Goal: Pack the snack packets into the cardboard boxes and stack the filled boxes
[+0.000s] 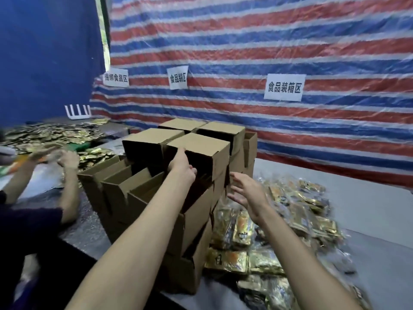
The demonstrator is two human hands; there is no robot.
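Four closed cardboard boxes (199,145) top the stack at centre frame; the open boxes (125,186) below overlap too much to count. Three paper signs (283,87) hang on the striped tarp (312,48). Four hands show: left hand (182,165) and right hand (245,191) at centre, another person's hands (68,158) at the left edge. Snack packets (290,215) lie in two heaps, too many to count.

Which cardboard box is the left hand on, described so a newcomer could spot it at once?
Below the striped tarp, a stack of cardboard boxes stands on the table, topped by a square of four. It is the near right box of those four. Alone among them, it has the left hand touching its near top edge.
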